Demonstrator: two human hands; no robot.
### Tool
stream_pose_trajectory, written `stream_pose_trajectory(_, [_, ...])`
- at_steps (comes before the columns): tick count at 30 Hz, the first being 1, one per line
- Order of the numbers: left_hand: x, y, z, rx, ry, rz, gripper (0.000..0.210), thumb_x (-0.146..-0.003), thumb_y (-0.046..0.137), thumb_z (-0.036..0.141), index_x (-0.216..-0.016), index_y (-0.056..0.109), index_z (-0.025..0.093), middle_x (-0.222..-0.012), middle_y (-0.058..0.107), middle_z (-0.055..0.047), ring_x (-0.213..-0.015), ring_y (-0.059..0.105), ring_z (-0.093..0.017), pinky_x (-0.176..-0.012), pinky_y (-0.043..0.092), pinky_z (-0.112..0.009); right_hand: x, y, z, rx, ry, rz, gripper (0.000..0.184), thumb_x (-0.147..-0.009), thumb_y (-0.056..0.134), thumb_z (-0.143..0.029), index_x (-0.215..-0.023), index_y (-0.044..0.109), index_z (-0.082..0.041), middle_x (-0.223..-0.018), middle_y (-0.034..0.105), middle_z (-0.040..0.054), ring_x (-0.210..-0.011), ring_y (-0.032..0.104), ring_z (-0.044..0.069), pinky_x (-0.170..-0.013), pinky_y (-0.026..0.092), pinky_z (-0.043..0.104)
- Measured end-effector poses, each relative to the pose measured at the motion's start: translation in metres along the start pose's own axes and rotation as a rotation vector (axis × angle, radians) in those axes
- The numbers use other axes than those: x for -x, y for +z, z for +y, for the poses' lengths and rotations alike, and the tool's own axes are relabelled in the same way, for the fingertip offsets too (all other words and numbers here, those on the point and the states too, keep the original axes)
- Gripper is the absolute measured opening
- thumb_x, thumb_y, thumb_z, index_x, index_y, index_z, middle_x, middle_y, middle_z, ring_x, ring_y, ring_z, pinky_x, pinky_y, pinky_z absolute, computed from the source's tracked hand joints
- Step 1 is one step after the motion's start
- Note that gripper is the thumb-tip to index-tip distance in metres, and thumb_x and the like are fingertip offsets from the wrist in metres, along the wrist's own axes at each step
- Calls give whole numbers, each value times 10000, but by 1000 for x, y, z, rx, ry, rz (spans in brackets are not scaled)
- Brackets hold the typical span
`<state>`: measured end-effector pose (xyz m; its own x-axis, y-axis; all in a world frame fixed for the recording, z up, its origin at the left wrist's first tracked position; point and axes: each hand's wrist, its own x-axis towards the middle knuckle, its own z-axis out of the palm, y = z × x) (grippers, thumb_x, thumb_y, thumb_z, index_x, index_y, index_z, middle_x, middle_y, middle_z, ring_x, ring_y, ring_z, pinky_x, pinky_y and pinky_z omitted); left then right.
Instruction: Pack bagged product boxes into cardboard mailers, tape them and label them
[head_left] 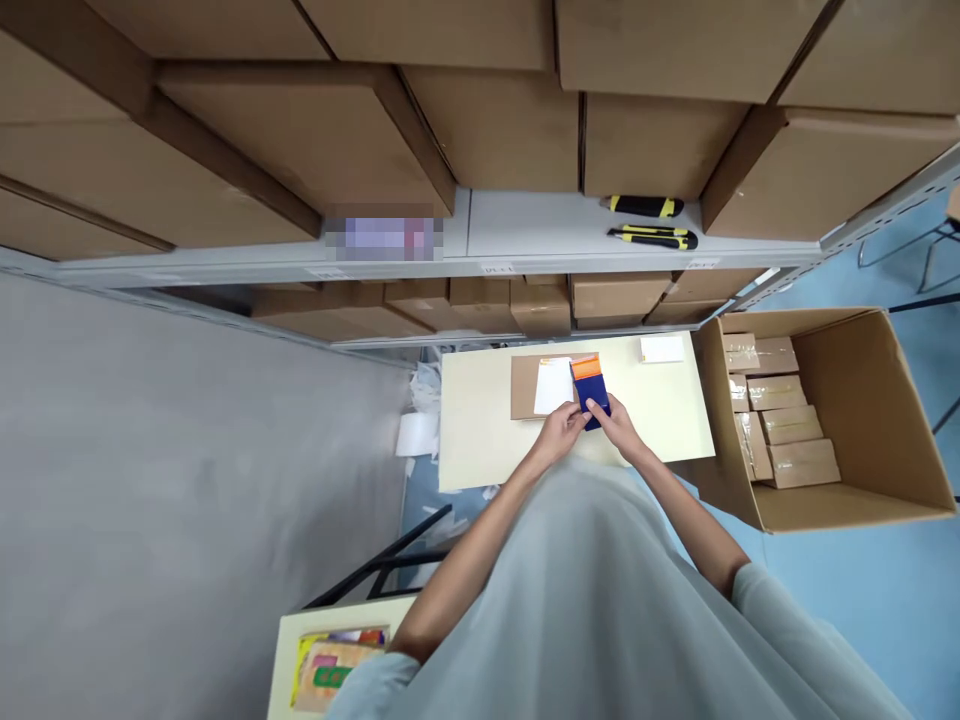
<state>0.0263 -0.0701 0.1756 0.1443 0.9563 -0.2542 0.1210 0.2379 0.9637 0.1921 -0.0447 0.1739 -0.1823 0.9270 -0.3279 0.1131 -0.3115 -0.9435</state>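
Two bare hands are close together over the pale bench, both closed on one dark blue packet [594, 392] with an orange upper end. The left hand [562, 430] grips its lower left side, while the right hand [616, 424] takes the right side, its thumb lying across the blue face. The packet is held above the near-middle part of the bench [484, 430], its orange end pointing away from the person. Just left of it, a white flat item [553, 386] lies on a brown cardboard piece [523, 388]; whether that piece is a box or a sheet, I cannot tell. A small white box [661, 349] sits near the far right corner of the bench.

Right of the bench stands a large open carton [874, 400] with several small brown boxes [795, 425] inside, stacked toward its left side. Beyond the bench, a grey shelf [525, 235] carries big brown cartons [495, 130], and two black-and-yellow cutters [652, 238] lie near its front edge. To the left of the bench is a white rounded object [417, 434]. At the lower left, a second pale surface [283, 660] bears colourful packaging [330, 672], partly covered by the sleeve [375, 688].
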Motion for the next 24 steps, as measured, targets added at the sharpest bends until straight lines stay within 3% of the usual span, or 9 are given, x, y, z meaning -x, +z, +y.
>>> stream_pose_trajectory(3, [2, 8, 3, 78, -34, 13, 497, -905, 745, 638, -1056, 781, 167, -1028, 793, -108, -944, 759, -241, -882, 651, -398, 2, -6, 2, -1, -11, 2, 578, -908, 680, -754, -1029, 674, -189, -954, 733, 49, -913, 695, 224, -866, 592, 370])
stream_pose_trajectory(7, [1, 2, 15, 43, -40, 92, 503, -916, 741, 649, -1115, 740, 187, -1083, 801, -109, -1045, 775, -240, -939, 651, -402, 2, -20, 0, -53, -33, -18, 579, -868, 745, -732, -1074, 664, -197, -987, 749, 58, -930, 702, 230, -860, 594, 372])
stream_pose_trajectory(10, [-4, -10, 33, -54, 28, 242, 489, -956, 724, 608, -1200, 691, 186, -1191, 773, -130, -1123, 764, -237, -968, 646, -403, 7, -30, -3, -27, -72, -43, 557, -868, 766, -705, -1083, 635, -207, -1029, 748, 67, -961, 701, 235, -893, 587, 381])
stream_pose_trajectory(12, [-8, -18, 49, -121, 114, 278, 492, -981, 710, 579, -1282, 676, 191, -1312, 730, -144, -1216, 731, -240, -1019, 629, -407, 12, -36, -5, 22, -103, -84, 527, -898, 753, -677, -1113, 626, -213, -1056, 742, 69, -972, 698, 235, -920, 579, 388])
stream_pose_trajectory(14, [-12, -24, 66, -200, 191, 225, 469, -1008, 682, 559, -1317, 689, 206, -1377, 700, -136, -1285, 691, -240, -1051, 614, -401, 19, -41, -7, 65, -129, -118, 512, -921, 740, -650, -1168, 621, -217, -1092, 738, 72, -983, 695, 237, -939, 572, 393])
stream_pose_trajectory(18, [-13, -29, 93, -311, 227, 64, 400, -1028, 665, 529, -1268, 754, 221, -1305, 747, -103, -1260, 682, -243, -1054, 602, -400, 28, -52, -7, 125, -150, -135, 505, -940, 731, -625, -1230, 621, -226, -1185, 732, 86, -1051, 695, 256, -991, 554, 408])
stream_pose_trajectory(24, [-6, -24, 111, -328, 213, -28, 379, -1046, 644, 529, -1217, 790, 224, -1230, 796, -87, -1161, 722, -243, -1015, 605, -398, 37, -69, -2, 229, -131, -133, 472, -943, 743, -622, -1220, 638, -255, -1200, 721, 79, -1102, 661, 272, -1000, 546, 416])
